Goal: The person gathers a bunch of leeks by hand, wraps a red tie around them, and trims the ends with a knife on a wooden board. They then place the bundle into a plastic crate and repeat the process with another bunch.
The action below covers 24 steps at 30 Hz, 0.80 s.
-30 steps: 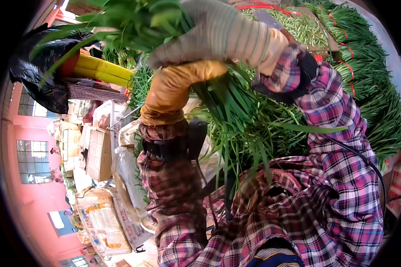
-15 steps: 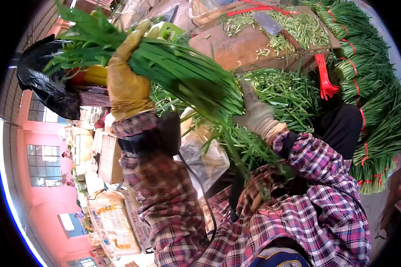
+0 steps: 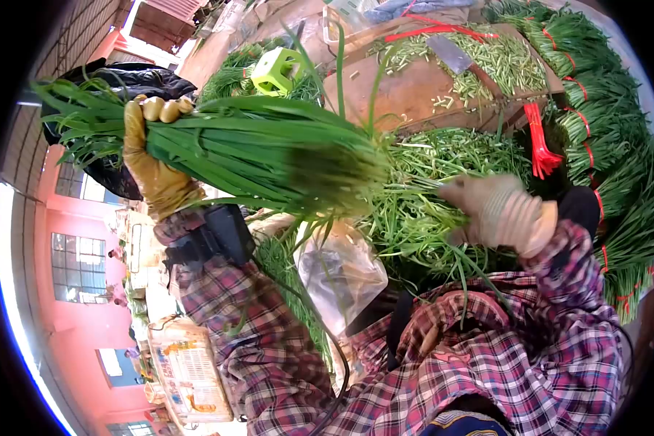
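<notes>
My left hand point(image 3: 155, 158) grips greens point(image 3: 247, 152); my right hand point(image 3: 498, 211), I can't tell. Clippings point(image 3: 512, 62) litter the surface point(image 3: 407, 94); the wall point(image 3: 67, 333) is pink.

- Up on the wearer's head now, facing forward and down!
- Close over left hand point(image 3: 156, 156) and right hand point(image 3: 498, 211)!
- Shirt point(image 3: 429, 370) nearest, pink wall point(image 3: 69, 330) far off left!

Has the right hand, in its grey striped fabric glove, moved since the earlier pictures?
Yes, the right hand has moved rightward in the view, closer to the hanging bright red plastic strips.
</notes>
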Tool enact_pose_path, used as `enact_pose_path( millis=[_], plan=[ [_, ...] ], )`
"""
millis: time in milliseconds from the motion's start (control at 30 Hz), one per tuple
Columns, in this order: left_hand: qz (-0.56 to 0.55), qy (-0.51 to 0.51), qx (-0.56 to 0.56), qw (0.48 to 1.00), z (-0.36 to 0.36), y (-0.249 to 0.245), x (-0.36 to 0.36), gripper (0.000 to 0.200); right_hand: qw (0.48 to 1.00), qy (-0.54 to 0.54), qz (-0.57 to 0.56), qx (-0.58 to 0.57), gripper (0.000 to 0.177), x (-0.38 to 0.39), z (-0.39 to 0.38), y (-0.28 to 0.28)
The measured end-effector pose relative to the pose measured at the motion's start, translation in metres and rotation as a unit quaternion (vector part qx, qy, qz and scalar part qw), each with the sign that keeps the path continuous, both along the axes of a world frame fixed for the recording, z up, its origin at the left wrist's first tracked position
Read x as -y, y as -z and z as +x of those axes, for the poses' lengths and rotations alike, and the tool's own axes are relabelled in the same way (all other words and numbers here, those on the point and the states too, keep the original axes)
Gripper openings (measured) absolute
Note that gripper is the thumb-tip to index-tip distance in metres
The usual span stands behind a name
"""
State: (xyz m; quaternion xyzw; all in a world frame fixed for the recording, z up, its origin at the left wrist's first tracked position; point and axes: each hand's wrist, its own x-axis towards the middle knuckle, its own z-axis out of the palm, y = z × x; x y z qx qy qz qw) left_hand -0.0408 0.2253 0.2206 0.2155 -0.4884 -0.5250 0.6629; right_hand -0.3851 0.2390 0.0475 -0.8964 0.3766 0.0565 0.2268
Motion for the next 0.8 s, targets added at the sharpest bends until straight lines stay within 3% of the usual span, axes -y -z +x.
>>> enact_pose_path(
  millis=[33,67,133,200,233,300,367,400,433,500,533,600,633,700,767,800],
  plan=[
    [0.008,0.027,0.006,1.0,-0.004,0.006,0.002,0.014,0.995,-0.019,-0.05,0.089,0.063,0.002,0.002,-0.023],
    [0.008,0.051,0.02,0.998,-0.01,0.012,0.002,0.013,0.958,-0.052,-0.081,0.269,0.07,0.011,0.008,-0.04],
    [0.022,0.081,0.029,0.996,-0.021,0.014,0.003,0.016,0.823,-0.105,-0.004,0.558,0.073,0.03,0.047,-0.046],
    [0.018,0.114,-0.008,0.993,-0.03,0.006,0.002,0.017,0.767,-0.091,-0.084,0.63,0.069,0.046,0.087,-0.053],
    [0.019,0.144,-0.048,0.988,-0.033,0.002,0.0,0.018,0.766,-0.091,-0.08,0.631,0.069,0.064,0.103,-0.031],
    [0.044,0.126,-0.091,0.987,-0.028,-0.01,-0.003,0.019,0.623,-0.282,-0.257,0.683,0.044,0.094,0.145,0.025],
    [0.036,0.052,-0.003,0.998,-0.028,-0.006,-0.005,0.02,0.747,-0.348,-0.013,0.567,0.042,0.09,0.134,0.075],
    [0.052,0.038,-0.058,0.996,-0.01,-0.006,0.006,0.021,0.778,-0.278,0.184,0.533,0.045,0.075,0.123,0.094],
    [0.058,0.001,-0.013,0.998,0.007,-0.002,0.011,0.023,0.775,-0.197,0.371,0.472,0.048,0.057,0.112,0.112],
    [0.076,-0.044,0.006,0.996,0.013,0.007,0.016,0.023,0.828,-0.14,0.387,0.381,0.051,0.039,0.096,0.127],
    [0.077,-0.04,-0.006,0.996,0.021,0.011,0.019,0.023,0.826,-0.143,0.39,0.381,0.051,0.025,0.09,0.126],
    [0.101,-0.048,-0.024,0.993,0.032,0.008,0.029,0.023,0.589,-0.041,0.608,0.531,0.063,0.003,0.075,0.11],
    [0.125,-0.053,-0.042,0.99,0.037,0.007,0.029,0.023,0.588,-0.045,0.611,0.528,0.063,0.002,0.066,0.09],
    [0.133,-0.066,-0.052,0.988,0.031,0.004,0.029,0.021,0.774,-0.066,0.424,0.465,0.071,0.001,0.052,0.052],
    [0.106,0.004,0.026,0.994,0.047,0.006,0.034,0.03,0.815,-0.036,0.201,0.542,0.062,-0.004,0.048,0.086],
    [0.105,-0.004,0.027,0.994,0.045,0.01,0.033,0.03,0.831,-0.025,0.183,0.524,0.059,-0.001,0.046,0.101]
  ],
)
